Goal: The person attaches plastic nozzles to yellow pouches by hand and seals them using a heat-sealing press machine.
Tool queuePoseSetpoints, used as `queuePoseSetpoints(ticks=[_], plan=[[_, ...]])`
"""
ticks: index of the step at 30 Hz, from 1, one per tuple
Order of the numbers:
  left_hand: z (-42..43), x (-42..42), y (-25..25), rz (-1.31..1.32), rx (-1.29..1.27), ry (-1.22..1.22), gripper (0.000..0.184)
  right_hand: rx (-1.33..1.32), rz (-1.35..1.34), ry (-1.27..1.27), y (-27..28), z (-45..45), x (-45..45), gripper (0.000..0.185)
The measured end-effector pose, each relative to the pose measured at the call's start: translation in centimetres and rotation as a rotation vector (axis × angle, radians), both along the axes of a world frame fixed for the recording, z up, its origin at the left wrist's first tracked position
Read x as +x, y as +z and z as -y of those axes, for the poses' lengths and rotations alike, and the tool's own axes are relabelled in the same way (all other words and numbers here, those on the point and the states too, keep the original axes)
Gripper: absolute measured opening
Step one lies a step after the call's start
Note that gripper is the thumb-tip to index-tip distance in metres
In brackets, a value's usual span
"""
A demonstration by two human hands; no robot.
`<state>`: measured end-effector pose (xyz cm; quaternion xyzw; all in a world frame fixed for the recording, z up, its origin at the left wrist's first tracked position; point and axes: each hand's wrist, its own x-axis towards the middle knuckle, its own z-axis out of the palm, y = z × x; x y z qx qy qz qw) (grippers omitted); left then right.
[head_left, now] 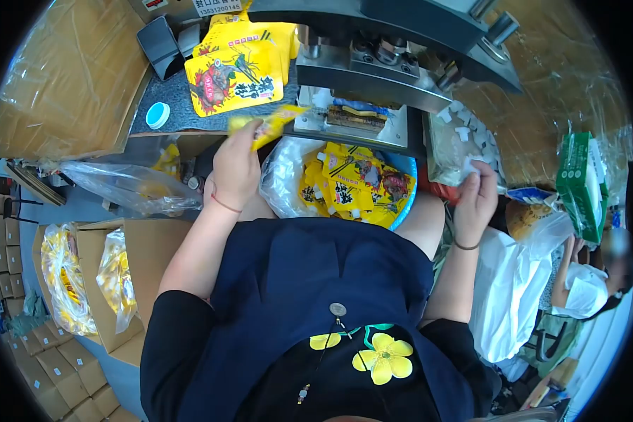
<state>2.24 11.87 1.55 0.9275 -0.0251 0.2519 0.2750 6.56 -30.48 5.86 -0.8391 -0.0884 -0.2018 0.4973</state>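
My left hand [236, 167] is closed on the edge of a yellow printed pouch [280, 125], which is tilted in front of the press machine. To its upper left, a stack of similar yellow pouches [235, 76] lies on the grey worktop. My right hand [477, 198] pinches a small white plastic piece [469, 166] at the near edge of a tray [439, 151] of such pieces. Between my hands, a blue tub [412, 173] on my lap holds many yellow pouches with white pieces on them, beside clear plastic film.
The metal press [380, 63] overhangs the worktop, its lower plate [401, 126] close to my hands. A round white-and-turquoise lid [157, 114] lies at left. Cardboard boxes [70, 77] flank both sides; a green box [577, 186] is at right. Another person [584, 288] sits at far right.
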Motion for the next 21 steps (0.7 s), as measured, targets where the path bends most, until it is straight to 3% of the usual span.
queuePoseSetpoints(ticks=[3,4,5,7,9,10,13,14,17,18,21], plan=[[4.2,-1.3,2.3,-0.466,-1.249,-0.263,0.026,-0.232,0.030,0.252,2.7,-4.7,-1.3,0.016],[5.3,-1.0,0.6,-0.242,-0.905,-0.343,0.023,-0.161,0.017,0.387,2.1,-5.7,-1.2,0.014],[7.3,-1.5,1.7,-0.418,-1.161,-0.388,0.022,-0.184,0.000,0.515,3.2,-6.7,-0.9,0.012],[8.5,-1.7,2.1,-0.536,-0.710,-0.417,0.025,-0.115,0.094,0.540,4.8,-7.7,-0.4,0.011],[10.1,-2.0,3.2,-0.604,-0.755,-0.496,0.026,0.142,-0.027,0.435,5.8,-8.4,-0.2,0.012],[10.9,-2.2,3.6,-0.637,-0.776,-0.533,0.027,0.122,-0.004,0.426,6.3,-8.6,0.1,0.014],[12.4,-3.1,3.8,-0.818,-1.317,-0.592,0.030,-0.073,0.060,0.534,5.6,-8.7,0.7,0.016],[12.8,-3.6,4.4,-0.880,-1.387,-0.555,0.031,-0.192,0.010,0.529,5.8,-8.1,0.8,0.017],[13.3,-3.6,3.1,-0.870,-1.326,-0.690,0.032,-0.442,0.011,0.638,6.3,-6.5,1.7,0.018],[13.6,-3.7,2.5,-0.906,-1.367,-0.700,0.031,-0.447,-0.164,0.692,7.1,-6.5,1.5,0.025],[13.8,-3.4,1.2,-0.992,-1.439,-0.731,0.030,-0.416,-0.043,0.639,6.4,-5.8,1.9,0.025]])
